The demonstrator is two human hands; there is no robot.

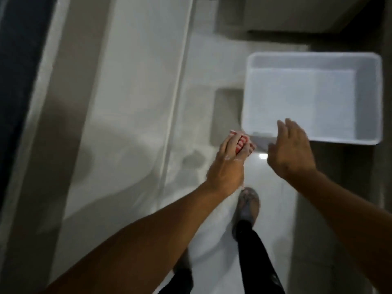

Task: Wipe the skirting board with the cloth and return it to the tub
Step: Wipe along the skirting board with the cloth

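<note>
Fingers of the left hand were curled tight around the cloth, a red-and-white bundle bunched small in the fist so that only its stripes showed between thumb and knuckles. Held that way, it could be carried without trailing or dripping. The cloth hung in the air just beside the near left corner of the tub, not yet over it. The right hand was spread, its fingers loose and holding nothing, hovering over the tub's near rim, probably ready to steady the tub or to take the cloth across.

The tub, a white rectangular basin, sat on the floor ahead and to the right; it looked to have nothing solid in it, though motion blur made it hard to tell whether it held water. To the left ran the pale wall with a lighter strip along its foot, likely the skirting board. A foot in a grey shoe stood on the glossy tiles below the hands, turned toward the tub, which suggested the wiping was done and the return was in hand.
</note>
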